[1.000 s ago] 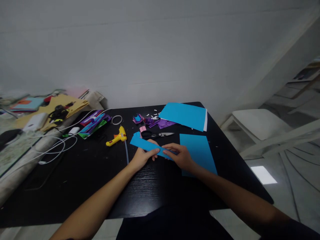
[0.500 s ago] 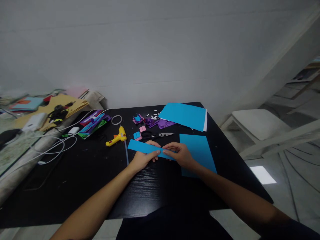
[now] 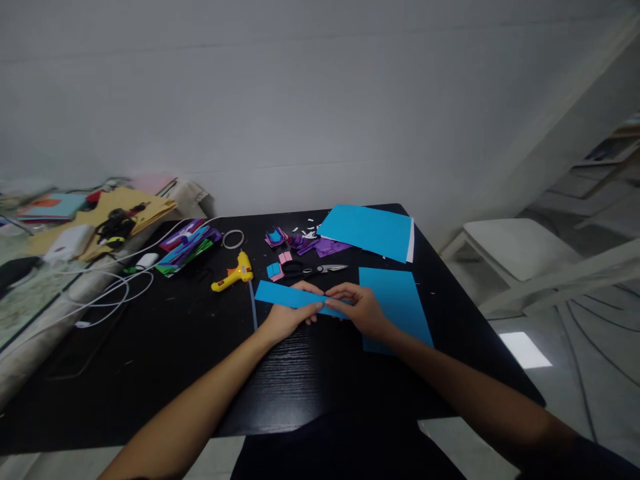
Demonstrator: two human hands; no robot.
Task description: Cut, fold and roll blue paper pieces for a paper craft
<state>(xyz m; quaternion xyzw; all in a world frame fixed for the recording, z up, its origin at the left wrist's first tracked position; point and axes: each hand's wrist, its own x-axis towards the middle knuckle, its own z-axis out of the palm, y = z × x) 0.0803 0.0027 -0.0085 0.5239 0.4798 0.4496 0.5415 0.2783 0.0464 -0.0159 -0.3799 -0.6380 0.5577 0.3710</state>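
Note:
Between my hands is a long blue paper strip [image 3: 277,293], held above the black table and tilted slightly down to the right. My left hand [image 3: 295,313] pinches its middle, thumb on top and fingers behind. My right hand [image 3: 357,307] grips the strip close beside the left thumb, and covers much of its right end. Under my right forearm lies a blue paper sheet [image 3: 395,300]. Just beyond the strip are scissors [image 3: 330,269] with dark handles and small pink and blue folded paper pieces [image 3: 275,270].
A yellow glue gun [image 3: 234,273] lies left of the strip, near a roll of tape [image 3: 233,239]. Blue and white sheets [image 3: 370,230] sit at the back, beside purple scraps [image 3: 330,247]. Colourful paper strips [image 3: 187,247] and white cables [image 3: 125,293] are at left. A white chair [image 3: 520,257] stands right.
Hardly anything differs. Both hands keep their pinch on the blue strip, with only a very slight shift of the fingers.

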